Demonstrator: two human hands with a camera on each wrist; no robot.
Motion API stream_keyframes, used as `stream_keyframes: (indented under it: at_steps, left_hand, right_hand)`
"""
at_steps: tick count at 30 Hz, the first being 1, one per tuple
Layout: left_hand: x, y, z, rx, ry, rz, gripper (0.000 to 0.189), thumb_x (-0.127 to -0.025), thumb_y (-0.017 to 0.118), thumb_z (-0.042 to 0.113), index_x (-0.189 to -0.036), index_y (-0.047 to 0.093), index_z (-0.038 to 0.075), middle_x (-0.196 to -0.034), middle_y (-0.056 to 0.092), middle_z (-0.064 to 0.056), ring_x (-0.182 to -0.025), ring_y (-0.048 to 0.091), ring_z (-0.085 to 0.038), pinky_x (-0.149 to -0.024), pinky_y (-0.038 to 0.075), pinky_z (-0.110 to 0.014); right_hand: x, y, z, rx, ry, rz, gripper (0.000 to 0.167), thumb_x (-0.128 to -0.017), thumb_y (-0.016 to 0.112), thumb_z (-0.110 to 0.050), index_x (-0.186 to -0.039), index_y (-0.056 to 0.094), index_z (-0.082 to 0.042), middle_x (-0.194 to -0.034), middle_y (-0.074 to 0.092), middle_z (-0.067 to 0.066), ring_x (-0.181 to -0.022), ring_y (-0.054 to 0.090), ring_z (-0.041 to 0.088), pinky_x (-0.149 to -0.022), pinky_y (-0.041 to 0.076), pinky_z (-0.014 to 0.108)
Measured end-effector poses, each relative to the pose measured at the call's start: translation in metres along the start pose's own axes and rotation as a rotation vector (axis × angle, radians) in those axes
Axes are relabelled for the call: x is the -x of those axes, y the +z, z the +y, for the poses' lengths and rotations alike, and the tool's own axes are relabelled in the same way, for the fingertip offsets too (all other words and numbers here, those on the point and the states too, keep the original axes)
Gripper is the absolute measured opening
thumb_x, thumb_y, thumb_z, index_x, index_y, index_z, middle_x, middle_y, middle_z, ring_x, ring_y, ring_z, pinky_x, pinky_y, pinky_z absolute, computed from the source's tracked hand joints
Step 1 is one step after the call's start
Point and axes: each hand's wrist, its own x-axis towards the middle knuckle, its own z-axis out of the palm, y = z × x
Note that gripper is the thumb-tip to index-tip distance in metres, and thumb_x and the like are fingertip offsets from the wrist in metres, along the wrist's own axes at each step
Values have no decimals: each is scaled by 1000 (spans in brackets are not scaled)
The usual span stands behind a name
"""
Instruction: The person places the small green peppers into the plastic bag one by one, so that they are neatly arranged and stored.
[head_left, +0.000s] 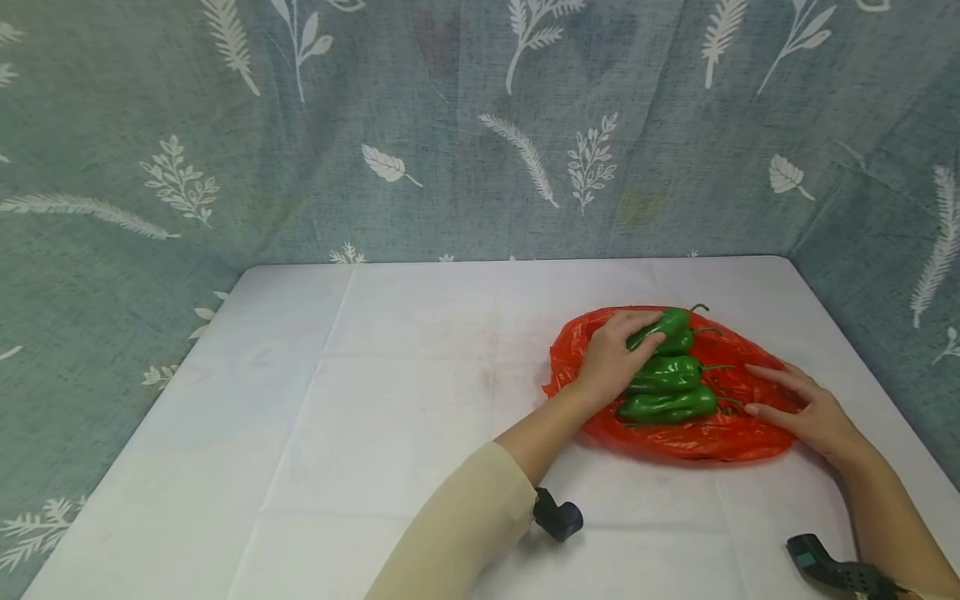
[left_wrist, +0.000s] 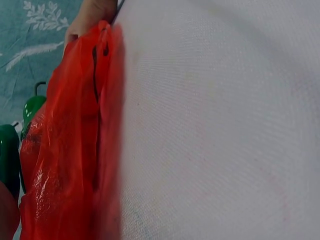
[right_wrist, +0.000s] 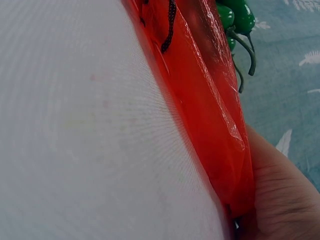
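Several green peppers point(head_left: 667, 407) with long stems lie side by side on a crumpled red plastic bag point(head_left: 705, 442). At the far end of the row, my left hand point(head_left: 611, 358) has its thumb and fingers around the blunt end of a green pepper point(head_left: 670, 322). My right hand point(head_left: 813, 412) rests on the bag's right side, thumb and fingers spread near the pepper stems. The left wrist view shows the bag's side point(left_wrist: 65, 140) with peppers behind it. In the right wrist view, part of the right hand point(right_wrist: 280, 195) touches the bag's edge.
A white cloth covers the table point(head_left: 390, 400). A grey-green curtain with white leaf prints point(head_left: 450, 167) hangs behind and along both sides. Dark wrist cameras point(head_left: 558, 517) sit under both forearms, close to the tabletop.
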Motion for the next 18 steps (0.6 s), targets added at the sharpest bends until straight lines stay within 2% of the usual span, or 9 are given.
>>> stream_keyframes:
  at_steps: [3, 9, 13, 18]
  left_hand:
    - [-1, 2, -1, -36, 38, -32, 37, -94, 58, 27, -130, 59, 16, -125, 59, 1, -116, 53, -5, -96, 39, -11]
    - [-4, 0, -1, -93, 137, -151, 39, -90, 65, 22, -128, 61, 14, -128, 59, 2, -121, 51, -5, -99, 34, -9]
    - [-7, -3, -4, -82, 138, -228, 42, -86, 70, 19, -128, 61, 15, -129, 59, 2, -122, 50, -4, -98, 34, -8]
    - [-7, -5, -8, -65, 118, -270, 46, -85, 71, 15, -129, 60, 15, -131, 58, 2, -123, 49, -4, -96, 35, -8]
  right_hand:
    - [0, 0, 0, 0, -2, 5, 64, -88, 67, -24, -143, 40, -9, -152, 8, 31, -136, 4, 55, -95, 15, 77]
    - [0, 0, 0, -13, -8, 1, 63, -88, 66, -23, -143, 40, -8, -152, 9, 31, -136, 5, 55, -95, 17, 77]
    - [0, 0, 0, -16, -4, -1, 63, -88, 66, -22, -143, 39, -8, -153, 8, 31, -136, 4, 55, -95, 17, 77]
    - [-1, 0, 1, -11, 3, -2, 64, -88, 67, -23, -143, 39, -7, -153, 8, 31, -136, 4, 54, -95, 18, 77]
